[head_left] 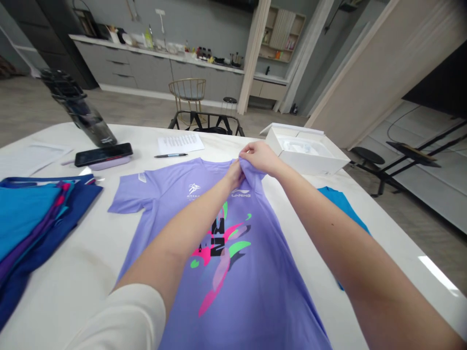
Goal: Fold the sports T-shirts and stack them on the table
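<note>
A purple T-shirt [262, 272] with a bright pink, green and black print lies front up on the white table [95, 272]. Its left-side sleeve [132, 193] is spread out flat. Near the collar, at the right shoulder, my left hand [235, 175] has its fingers closed on the cloth. Just beside it, my right hand [260, 156] pinches the same shoulder and sleeve, which is bunched and lifted a little. Folds of cloth hide part of my left fingers.
Folded blue and navy clothes [32, 214] lie at left, a blue cloth [345, 209] at right. Along the back are a dark bottle [85, 114], a phone [104, 154], a pen [170, 155], a printed sheet [181, 142] and an open white box [310, 163]. Chairs stand beyond.
</note>
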`<state>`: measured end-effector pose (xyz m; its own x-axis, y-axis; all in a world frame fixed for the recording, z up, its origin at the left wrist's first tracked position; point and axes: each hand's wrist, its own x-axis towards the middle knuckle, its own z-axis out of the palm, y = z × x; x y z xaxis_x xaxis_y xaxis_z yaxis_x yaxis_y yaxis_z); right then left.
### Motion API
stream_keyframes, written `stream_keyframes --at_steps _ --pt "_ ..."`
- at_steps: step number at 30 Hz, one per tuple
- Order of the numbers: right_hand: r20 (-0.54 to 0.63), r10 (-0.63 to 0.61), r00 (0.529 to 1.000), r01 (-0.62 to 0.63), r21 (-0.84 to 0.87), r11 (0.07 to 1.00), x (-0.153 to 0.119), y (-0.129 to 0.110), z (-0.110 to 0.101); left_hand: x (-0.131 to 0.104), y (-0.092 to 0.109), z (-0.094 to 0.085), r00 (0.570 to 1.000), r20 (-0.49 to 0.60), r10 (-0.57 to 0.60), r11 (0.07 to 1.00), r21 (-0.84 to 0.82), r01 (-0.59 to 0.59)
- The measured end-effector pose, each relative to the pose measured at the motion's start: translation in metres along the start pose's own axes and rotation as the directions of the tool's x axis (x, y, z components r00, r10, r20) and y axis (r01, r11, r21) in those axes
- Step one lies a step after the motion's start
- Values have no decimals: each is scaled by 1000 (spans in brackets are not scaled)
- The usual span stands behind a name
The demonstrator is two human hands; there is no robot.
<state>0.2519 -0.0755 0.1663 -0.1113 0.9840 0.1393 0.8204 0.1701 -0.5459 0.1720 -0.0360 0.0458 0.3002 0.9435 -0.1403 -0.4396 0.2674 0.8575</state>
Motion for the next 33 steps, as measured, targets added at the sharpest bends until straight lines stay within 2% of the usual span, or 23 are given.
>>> stream_keyframes --at_steps 2,4,6,8,10,12,15,17,20,22,25,27,29,31,33 --pt "72 17 997 -25 112 993 14 -9 17 -19 14 -27 998 29 -53 995 -80 56" --pt "107 54 993 -67 124 990 26 -2 33 -37 27 -60 983 -11 -182 979 -97 180" --pt "66 61 996 -58 -39 998 32 16 48 -51 37 -90 946 -76 -315 949 -30 313" --pt "114 60 992 -31 -239 970 34 39 61 -62 43 -108 935 -169 -313 925 171 340" --pt "157 97 983 -31 -378 925 33 58 73 -67 44 -113 949 -240 -205 891 355 282" --pt "168 125 978 -39 -440 897 32 71 84 -68 42 -111 959 -275 -68 821 531 210" --pt "145 108 984 -31 -454 891 31 79 96 -66 37 -108 969 -234 75 583 799 148" --pt "117 87 989 -27 -440 897 30 82 98 -66 35 -108 978 -190 85 484 866 126" --pt "64 61 996 -30 -399 917 30 85 96 -67 38 -110 988 -120 95 516 855 54" --pt "4 14 1000 -11 -351 936 32 87 93 -68 44 -111 985 -50 167 565 823 -54" --pt "-110 -65 992 35 -262 965 36 86 92 -65 58 -117 957 33 289 621 754 -214" --pt "-129 -85 988 55 -224 973 37 83 97 -63 66 -127 958 49 281 646 729 -226" --pt "-85 -70 994 50 -225 973 33 76 104 -63 71 -142 977 22 212 622 768 -152" --pt "-35 -21 999 11 -261 965 24 69 113 -67 71 -156 987 -23 159 486 872 -58" --pt "-20 6 1000 -12 -315 949 14 62 119 -74 67 -164 984 -8 177 264 964 -39"
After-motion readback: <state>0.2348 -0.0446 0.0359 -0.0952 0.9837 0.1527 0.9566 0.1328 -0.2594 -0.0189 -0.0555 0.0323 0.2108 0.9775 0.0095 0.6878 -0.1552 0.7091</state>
